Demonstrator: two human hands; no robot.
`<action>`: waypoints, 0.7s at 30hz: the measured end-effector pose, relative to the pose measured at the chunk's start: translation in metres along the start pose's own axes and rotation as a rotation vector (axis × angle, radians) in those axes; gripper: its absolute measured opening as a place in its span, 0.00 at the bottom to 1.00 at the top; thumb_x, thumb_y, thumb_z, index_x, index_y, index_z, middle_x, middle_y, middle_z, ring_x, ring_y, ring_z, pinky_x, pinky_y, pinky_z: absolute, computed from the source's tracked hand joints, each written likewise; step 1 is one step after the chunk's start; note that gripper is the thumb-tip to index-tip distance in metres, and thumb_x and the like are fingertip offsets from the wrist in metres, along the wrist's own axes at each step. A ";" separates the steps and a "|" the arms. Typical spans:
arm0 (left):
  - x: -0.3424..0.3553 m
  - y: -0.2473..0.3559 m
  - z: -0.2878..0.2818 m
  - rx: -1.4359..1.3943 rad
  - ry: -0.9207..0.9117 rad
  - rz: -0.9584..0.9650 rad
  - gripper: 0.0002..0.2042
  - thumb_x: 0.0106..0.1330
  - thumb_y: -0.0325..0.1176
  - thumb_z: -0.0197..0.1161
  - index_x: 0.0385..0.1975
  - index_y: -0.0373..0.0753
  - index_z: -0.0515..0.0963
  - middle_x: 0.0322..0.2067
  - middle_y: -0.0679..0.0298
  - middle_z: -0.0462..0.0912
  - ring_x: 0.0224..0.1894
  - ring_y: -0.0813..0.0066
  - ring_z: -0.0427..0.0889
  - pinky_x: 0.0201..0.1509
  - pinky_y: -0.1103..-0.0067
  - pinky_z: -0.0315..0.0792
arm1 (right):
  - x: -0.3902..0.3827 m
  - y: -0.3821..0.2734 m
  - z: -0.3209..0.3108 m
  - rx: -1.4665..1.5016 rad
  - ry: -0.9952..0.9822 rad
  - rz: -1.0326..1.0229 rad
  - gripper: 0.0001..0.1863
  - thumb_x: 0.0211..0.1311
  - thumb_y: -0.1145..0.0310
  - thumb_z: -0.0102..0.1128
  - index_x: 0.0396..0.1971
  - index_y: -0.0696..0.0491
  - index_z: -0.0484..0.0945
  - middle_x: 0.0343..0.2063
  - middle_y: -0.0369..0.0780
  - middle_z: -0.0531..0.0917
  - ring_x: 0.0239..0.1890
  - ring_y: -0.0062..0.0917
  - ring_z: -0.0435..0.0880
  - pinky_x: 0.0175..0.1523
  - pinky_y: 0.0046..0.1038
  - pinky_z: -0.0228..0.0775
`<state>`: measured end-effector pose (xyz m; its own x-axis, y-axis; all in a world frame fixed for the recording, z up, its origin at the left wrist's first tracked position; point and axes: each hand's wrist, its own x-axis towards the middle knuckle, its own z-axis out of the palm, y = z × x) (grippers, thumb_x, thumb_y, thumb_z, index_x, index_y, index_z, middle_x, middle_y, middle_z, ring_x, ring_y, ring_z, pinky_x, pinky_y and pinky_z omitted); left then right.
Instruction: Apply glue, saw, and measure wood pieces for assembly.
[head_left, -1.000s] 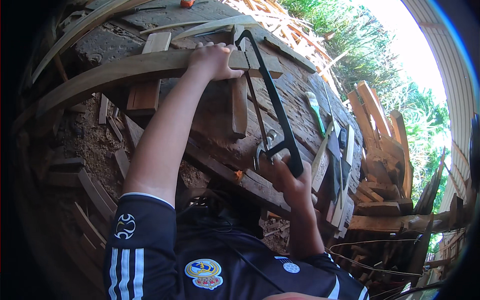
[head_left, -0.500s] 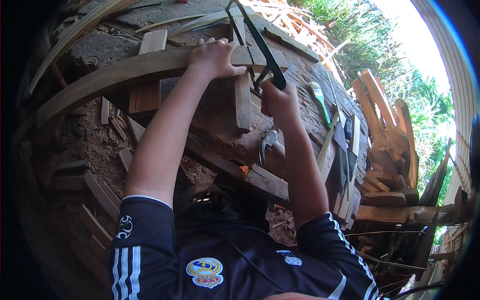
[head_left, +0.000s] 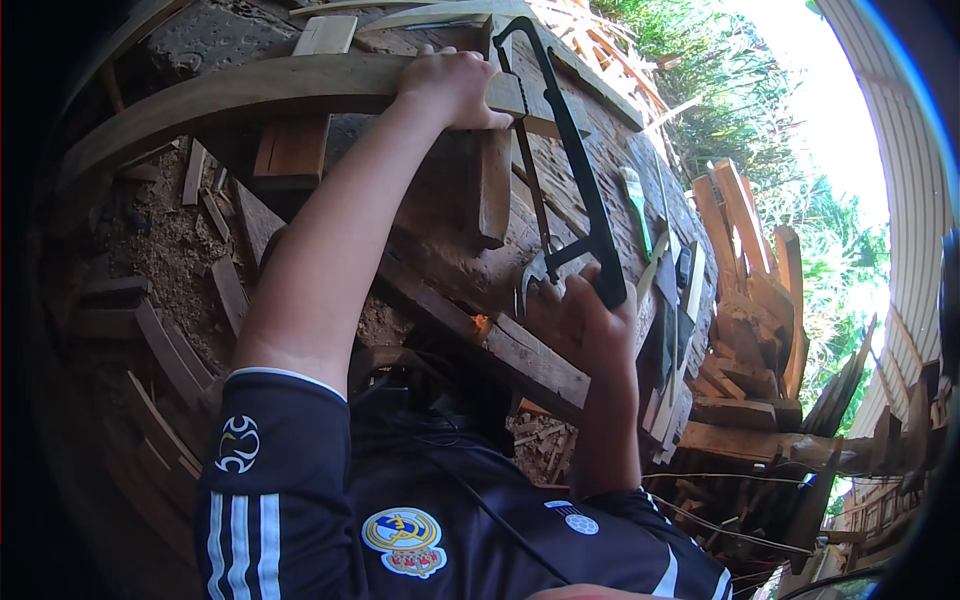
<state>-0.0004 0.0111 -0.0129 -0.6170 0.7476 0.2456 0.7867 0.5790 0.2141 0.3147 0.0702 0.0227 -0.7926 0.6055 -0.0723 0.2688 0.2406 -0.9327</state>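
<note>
So in the head view the left hand (head_left: pixel 450 88) has a grip on the plank (head_left: pixel 250 90), fingers hooked over its far edge and thumb out on the near side, pointing at the blade and pretty close to it. The right hand (head_left: pixel 600 305) is clenched around the handle of the saw (head_left: pixel 580 170), a black bow-frame type, lower right of the plank. The blade crosses the plank near its right end, just right of the left hand, though I can't tell how deep it sits. The plank looks curved through this lens and lies across two blocks, the right block (head_left: pixel 494 195) under the spot by the left hand and the left block (head_left: pixel 292 145) well off to the left. All that is on a rough, dark bench (head_left: pixel 430 215). There's a hammer (head_left: pixel 532 275) lying near the right hand, partly hidden by the saw, plus a brush (head_left: pixel 637 208) with a green handle farther right, and a heap of offcuts (head_left: pixel 755 300) piled up past the bench's right side
</note>
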 end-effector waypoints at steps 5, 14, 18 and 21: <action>0.003 0.008 -0.004 0.051 -0.069 0.021 0.38 0.56 0.65 0.66 0.64 0.49 0.73 0.55 0.59 0.81 0.60 0.60 0.79 0.67 0.59 0.68 | 0.023 -0.011 0.005 0.172 0.011 0.068 0.12 0.66 0.69 0.59 0.22 0.51 0.69 0.12 0.30 0.67 0.10 0.14 0.62 0.15 0.22 0.52; 0.005 0.005 0.000 0.039 -0.022 0.010 0.40 0.54 0.67 0.64 0.63 0.48 0.73 0.56 0.59 0.80 0.61 0.62 0.79 0.67 0.59 0.67 | 0.155 -0.035 0.027 0.106 -0.101 0.051 0.14 0.63 0.69 0.58 0.17 0.54 0.74 0.11 0.34 0.72 0.09 0.20 0.67 0.16 0.25 0.57; 0.008 0.001 0.000 -0.028 -0.040 -0.024 0.40 0.55 0.67 0.64 0.65 0.49 0.72 0.58 0.60 0.80 0.61 0.63 0.78 0.67 0.60 0.67 | 0.131 -0.020 0.025 0.197 -0.124 0.037 0.13 0.63 0.69 0.59 0.18 0.54 0.74 0.11 0.34 0.73 0.09 0.20 0.68 0.16 0.25 0.56; 0.005 0.003 -0.002 0.005 -0.075 -0.056 0.40 0.56 0.68 0.64 0.65 0.49 0.72 0.59 0.62 0.79 0.62 0.64 0.78 0.67 0.60 0.67 | 0.078 -0.016 0.006 0.194 -0.080 0.075 0.14 0.65 0.69 0.60 0.18 0.52 0.72 0.11 0.32 0.71 0.10 0.18 0.67 0.16 0.23 0.55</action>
<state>-0.0009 0.0165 -0.0094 -0.6575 0.7358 0.1621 0.7510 0.6224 0.2207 0.2454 0.1091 0.0299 -0.8170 0.5525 -0.1649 0.2246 0.0416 -0.9736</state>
